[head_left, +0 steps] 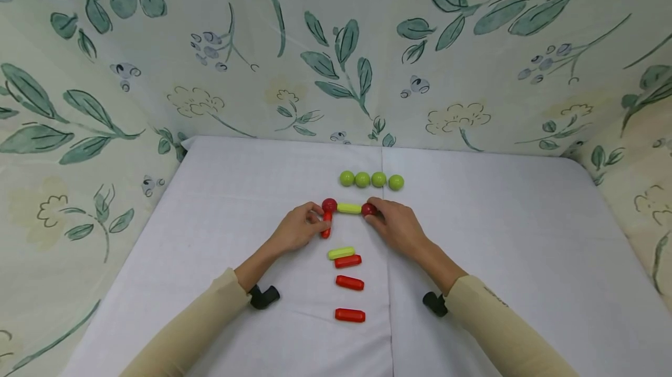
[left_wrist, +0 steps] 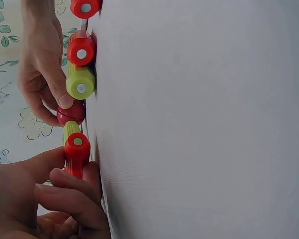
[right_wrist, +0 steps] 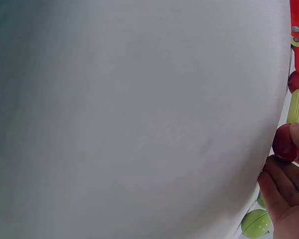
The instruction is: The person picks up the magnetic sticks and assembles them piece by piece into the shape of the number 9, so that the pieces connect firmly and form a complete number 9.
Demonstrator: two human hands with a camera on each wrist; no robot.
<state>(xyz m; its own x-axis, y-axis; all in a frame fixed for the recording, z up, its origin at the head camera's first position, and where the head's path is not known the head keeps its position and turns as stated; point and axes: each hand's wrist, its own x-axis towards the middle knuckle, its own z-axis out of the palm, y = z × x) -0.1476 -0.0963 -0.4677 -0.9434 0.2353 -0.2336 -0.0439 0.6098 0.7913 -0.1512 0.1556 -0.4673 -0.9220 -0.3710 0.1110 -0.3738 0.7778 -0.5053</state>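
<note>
My left hand (head_left: 299, 228) pinches a red magnetic rod (head_left: 327, 224) between thumb and fingers. The rod's far end touches a dark red ball (head_left: 329, 205). From that ball a yellow-green rod (head_left: 349, 208) runs right to a second dark red ball (right_wrist: 285, 143). My right hand (head_left: 400, 228) holds this second ball by thumb and fingertips, as the right wrist view also shows. Rods and balls form a corner lying on the white cloth. In the left wrist view, the red rod's near end (left_wrist: 77, 142) points at the camera.
Several green balls (head_left: 362, 180) stand in a row beyond the hands. Nearer lie a loose yellow-green rod (head_left: 341, 253) against a red rod (head_left: 348, 261), then two more red rods, the closer one (head_left: 350, 315) towards the front. A floral curtain (head_left: 336, 73) hangs behind the white-covered table (head_left: 499, 219).
</note>
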